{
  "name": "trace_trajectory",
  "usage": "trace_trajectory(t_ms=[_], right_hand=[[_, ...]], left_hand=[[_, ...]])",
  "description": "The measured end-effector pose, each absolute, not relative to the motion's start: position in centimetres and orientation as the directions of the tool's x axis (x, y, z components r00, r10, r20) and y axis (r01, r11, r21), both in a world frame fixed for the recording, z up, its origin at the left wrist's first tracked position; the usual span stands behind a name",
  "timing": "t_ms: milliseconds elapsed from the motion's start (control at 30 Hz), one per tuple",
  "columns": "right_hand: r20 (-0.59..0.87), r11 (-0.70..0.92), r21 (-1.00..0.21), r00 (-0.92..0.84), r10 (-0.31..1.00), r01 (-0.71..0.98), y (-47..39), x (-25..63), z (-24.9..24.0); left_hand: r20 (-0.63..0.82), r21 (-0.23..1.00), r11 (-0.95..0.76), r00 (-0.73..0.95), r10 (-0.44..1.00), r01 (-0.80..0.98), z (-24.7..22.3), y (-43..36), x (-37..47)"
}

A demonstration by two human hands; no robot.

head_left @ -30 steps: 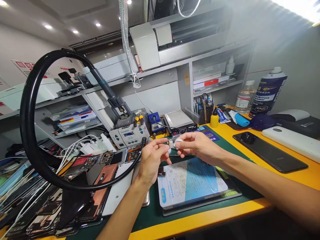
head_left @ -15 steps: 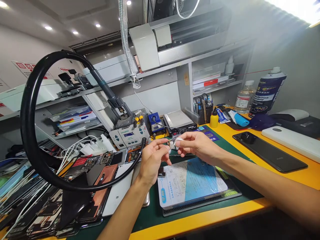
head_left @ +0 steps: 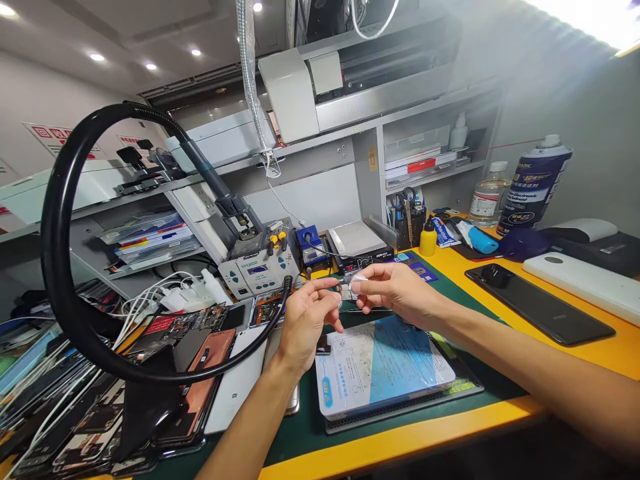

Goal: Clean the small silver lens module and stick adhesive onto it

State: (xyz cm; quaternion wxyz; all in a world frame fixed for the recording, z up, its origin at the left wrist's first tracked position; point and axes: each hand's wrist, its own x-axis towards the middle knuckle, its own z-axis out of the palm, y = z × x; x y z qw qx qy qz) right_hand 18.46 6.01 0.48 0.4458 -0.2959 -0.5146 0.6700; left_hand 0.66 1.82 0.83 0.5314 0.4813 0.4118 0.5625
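Observation:
Above the blue-and-white box (head_left: 385,363), my two hands meet with their fingertips close together. My left hand (head_left: 309,317) is closed in a pinch, index finger and thumb at the edge of a small dark part whose kind I cannot make out. On the other side, my right hand (head_left: 393,290) pinches a small white wad (head_left: 356,283), like tissue or cotton, against that part. The fingers cover most of both small things. Below my left fingers, a small black piece (head_left: 324,345) lies at the box's upper left corner.
A thick black hose (head_left: 53,267) loops across the left, over stacked phones and phone parts. Behind my hands stands a grey soldering station (head_left: 260,270). On the right are a black phone (head_left: 540,303), a yellow bottle (head_left: 428,240) and a spray can (head_left: 535,187).
Both hands stay almost in place. The small part between the fingertips has turned slightly and looks darker now; the right fingers and white wad have shifted a little.

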Motion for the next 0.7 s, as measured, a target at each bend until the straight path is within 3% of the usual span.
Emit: trace_trajectory(t_ms=[333, 700], right_hand=[[0.088, -0.038, -0.957, -0.414, 0.906, -0.287, 6.02, 18.49, 0.35], [0.1, -0.009, -0.963, -0.388, 0.916, -0.27, 6.12, 18.56, 0.27]], left_hand=[[0.099, 0.982, -0.09, 0.047, 0.994, -0.164, 0.97, 1.69, 0.64], [0.209, 0.978, -0.209, -0.015, 0.978, -0.023, 0.65, 1.69, 0.98]])
